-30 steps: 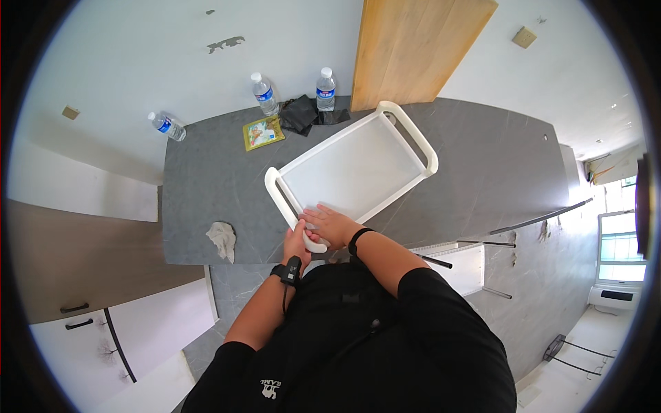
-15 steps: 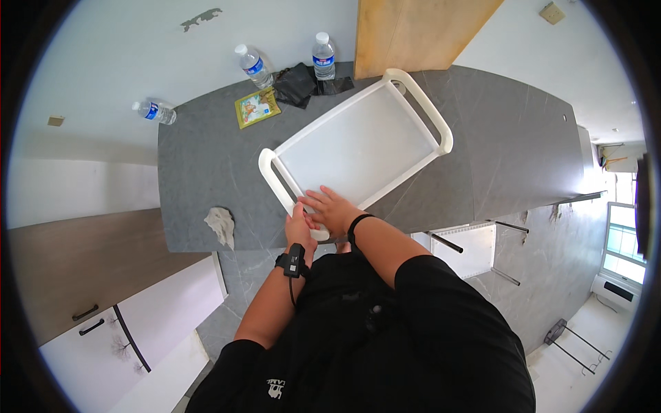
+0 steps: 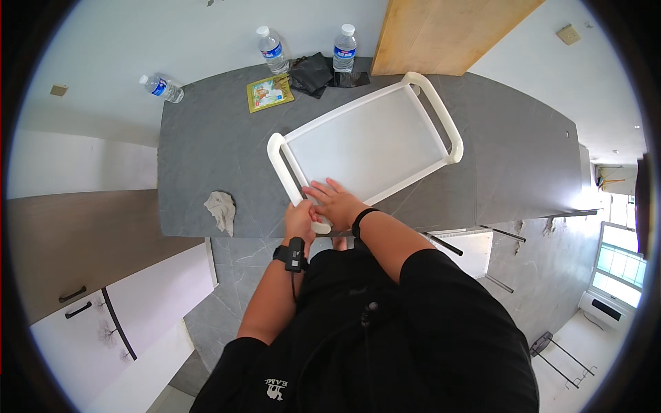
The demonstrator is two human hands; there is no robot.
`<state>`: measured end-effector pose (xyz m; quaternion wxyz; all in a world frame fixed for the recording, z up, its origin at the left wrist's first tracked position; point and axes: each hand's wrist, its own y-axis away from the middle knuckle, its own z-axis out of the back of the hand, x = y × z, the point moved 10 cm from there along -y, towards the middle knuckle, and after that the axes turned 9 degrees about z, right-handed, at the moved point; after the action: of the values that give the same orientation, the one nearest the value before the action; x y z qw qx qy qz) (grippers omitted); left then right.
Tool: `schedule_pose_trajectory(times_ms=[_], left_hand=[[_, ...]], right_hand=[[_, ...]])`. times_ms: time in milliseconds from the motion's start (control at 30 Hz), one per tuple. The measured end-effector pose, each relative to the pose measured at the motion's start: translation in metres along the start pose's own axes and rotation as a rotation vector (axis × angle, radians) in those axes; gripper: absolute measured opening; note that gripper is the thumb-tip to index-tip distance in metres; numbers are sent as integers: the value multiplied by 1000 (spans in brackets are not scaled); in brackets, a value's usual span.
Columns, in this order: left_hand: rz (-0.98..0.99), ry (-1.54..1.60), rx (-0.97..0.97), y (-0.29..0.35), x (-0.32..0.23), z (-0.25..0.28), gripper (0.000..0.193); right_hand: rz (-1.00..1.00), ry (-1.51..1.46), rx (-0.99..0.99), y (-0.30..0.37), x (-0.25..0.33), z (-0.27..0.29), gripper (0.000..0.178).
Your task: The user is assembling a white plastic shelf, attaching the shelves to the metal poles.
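A white rectangular tray (image 3: 368, 138) with a raised cream handle along each short end lies slanted on the grey counter. At its near left corner, my left hand (image 3: 300, 219) is closed around the end of the tray's left handle (image 3: 282, 165). My right hand (image 3: 335, 206) rests on the same corner with its fingers stretched out over the tray's rim and surface. Its thumb side comes close to my left fingers, and the thumb itself is partly hidden. Nothing lies in the tray.
Behind the tray stand two water bottles (image 3: 274, 55), a crumpled black plastic bag (image 3: 311, 74) and a yellow-green packet (image 3: 270, 93). Another bottle (image 3: 162, 89) is at the far left. A wooden board (image 3: 441, 38) leans on the wall. A pale cloth (image 3: 221, 211) lies near the counter's front edge (image 3: 265, 237).
The view has shifted slightly, so the counter and its things sit a little differently in the picture. Both hands stay at the tray's near left corner.
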<state>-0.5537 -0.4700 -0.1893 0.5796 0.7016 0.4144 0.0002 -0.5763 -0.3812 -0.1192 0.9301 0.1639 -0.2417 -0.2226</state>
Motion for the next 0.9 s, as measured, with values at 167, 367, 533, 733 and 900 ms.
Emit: schedule_pose_trajectory(times_ms=[167, 367, 533, 733, 900], left_hand=[[-3, 8, -43, 6, -1, 0, 8], [31, 50, -46, 0, 1, 6, 16], [-88, -266, -64, 21, -21, 5, 25], [-899, -1977, 301, 127, -53, -108, 42], [-1044, -2280, 475, 114, -30, -100, 41]], right_hand=[[10, 93, -42, -3, 3, -4, 85], [5, 85, -99, -6, 0, -5, 75], [-8, 53, -153, -4, -2, -3, 69], [-14, 71, -392, 2, -11, -14, 74], [-9, 96, -199, 5, 2, -6, 72]])
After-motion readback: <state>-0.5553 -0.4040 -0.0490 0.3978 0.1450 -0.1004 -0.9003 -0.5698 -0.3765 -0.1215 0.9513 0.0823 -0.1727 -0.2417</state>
